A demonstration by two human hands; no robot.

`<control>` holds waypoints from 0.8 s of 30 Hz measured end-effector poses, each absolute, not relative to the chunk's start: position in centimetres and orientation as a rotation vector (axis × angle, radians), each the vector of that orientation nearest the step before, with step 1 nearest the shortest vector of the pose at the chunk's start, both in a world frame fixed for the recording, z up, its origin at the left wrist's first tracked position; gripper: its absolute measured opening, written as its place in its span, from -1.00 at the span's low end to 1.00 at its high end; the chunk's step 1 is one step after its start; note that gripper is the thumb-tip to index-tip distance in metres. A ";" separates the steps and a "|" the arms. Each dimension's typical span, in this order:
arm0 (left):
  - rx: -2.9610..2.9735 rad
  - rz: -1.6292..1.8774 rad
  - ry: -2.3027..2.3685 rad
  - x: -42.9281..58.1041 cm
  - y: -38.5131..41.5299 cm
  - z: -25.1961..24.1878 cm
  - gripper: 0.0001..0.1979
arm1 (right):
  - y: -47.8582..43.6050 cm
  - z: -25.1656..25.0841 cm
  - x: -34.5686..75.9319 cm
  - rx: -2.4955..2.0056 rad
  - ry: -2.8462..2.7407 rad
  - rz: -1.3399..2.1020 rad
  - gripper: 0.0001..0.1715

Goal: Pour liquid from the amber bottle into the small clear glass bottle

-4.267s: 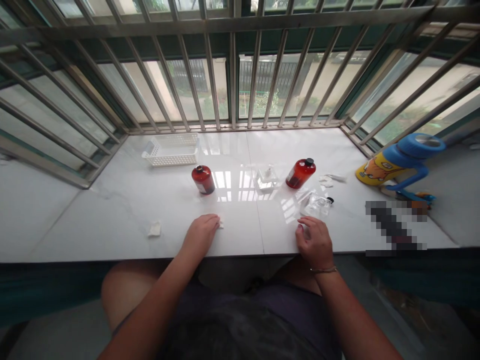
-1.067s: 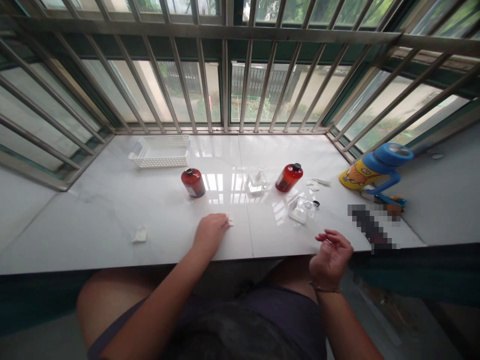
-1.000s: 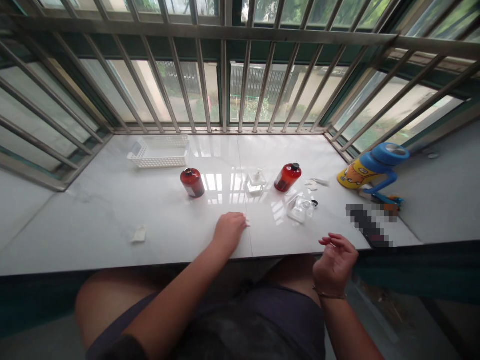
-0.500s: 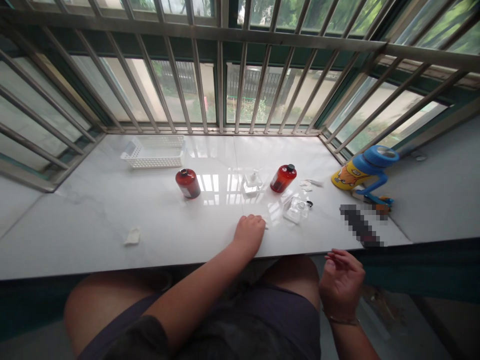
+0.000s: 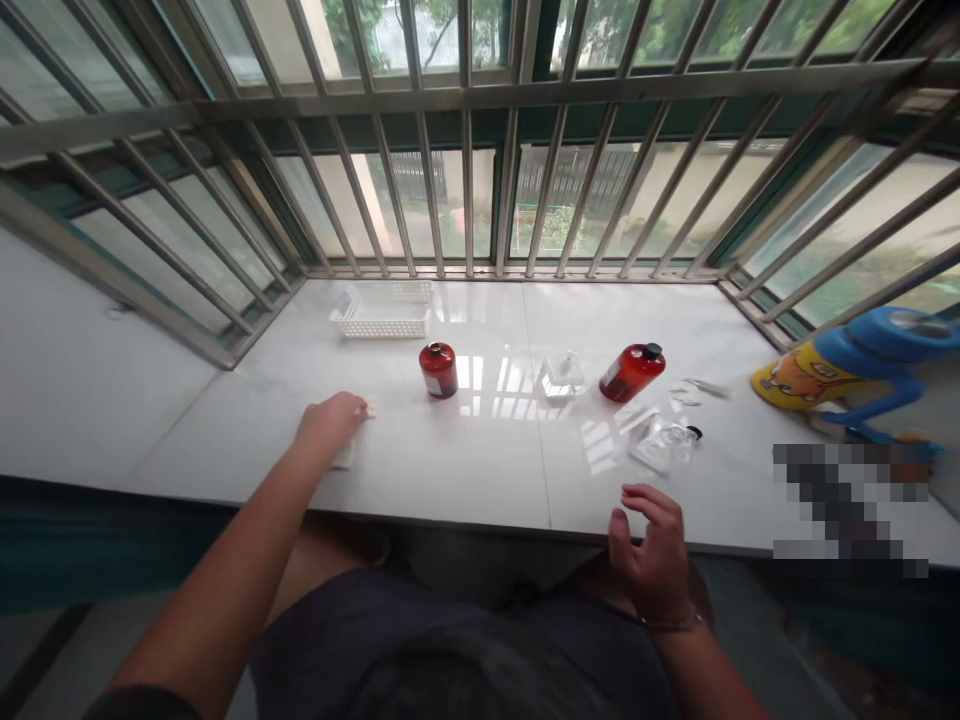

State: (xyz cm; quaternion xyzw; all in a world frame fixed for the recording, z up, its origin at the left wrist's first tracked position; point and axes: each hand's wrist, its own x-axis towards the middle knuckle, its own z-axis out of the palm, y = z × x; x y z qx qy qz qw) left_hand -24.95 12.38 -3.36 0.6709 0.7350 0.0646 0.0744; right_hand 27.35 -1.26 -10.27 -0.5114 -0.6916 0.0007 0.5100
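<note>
My left hand [image 5: 330,425] is closed on a small white tissue [image 5: 369,409], part of which sticks out past the fingertips. Beneath and beside that hand, a folded white cloth or paper [image 5: 344,457] lies on the counter, partly hidden. To its right stands an upright red-brown bottle [image 5: 439,372], its neck uncapped. My right hand [image 5: 651,535] hovers at the front edge, fingers curved and apart, holding nothing. Nearest to it is a clear bottle [image 5: 657,443] lying on its side with a black ring at its neck.
A clear square bottle [image 5: 562,378] stands mid-counter, left of a second red-brown bottle [image 5: 631,374] with a black cap. A white basket [image 5: 384,325] sits near the window bars. Crumpled white scraps [image 5: 686,391] and a blue-yellow flask [image 5: 814,370] are at right, by a blurred-out patch.
My left hand has swung left across the counter with the white tissue, to the folded white piece. My right hand has come up nearer the edge, its fingers more spread. The view has turned left.
</note>
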 end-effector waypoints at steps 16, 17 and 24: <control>1.576 1.036 1.798 -12.1 17.5 -2.2 0.19 | -0.4 -7.6 31.9 -1.287 -1.844 -0.263 -0.70; 1.568 1.018 1.830 -11.5 18.0 -2.2 0.18 | 0.2 -7.2 33.3 -1.363 -1.793 -0.300 -0.73; 1.471 1.071 1.958 -9.5 17.6 -2.1 -0.21 | 6.8 -8.6 44.3 -1.813 -1.785 -0.294 -0.52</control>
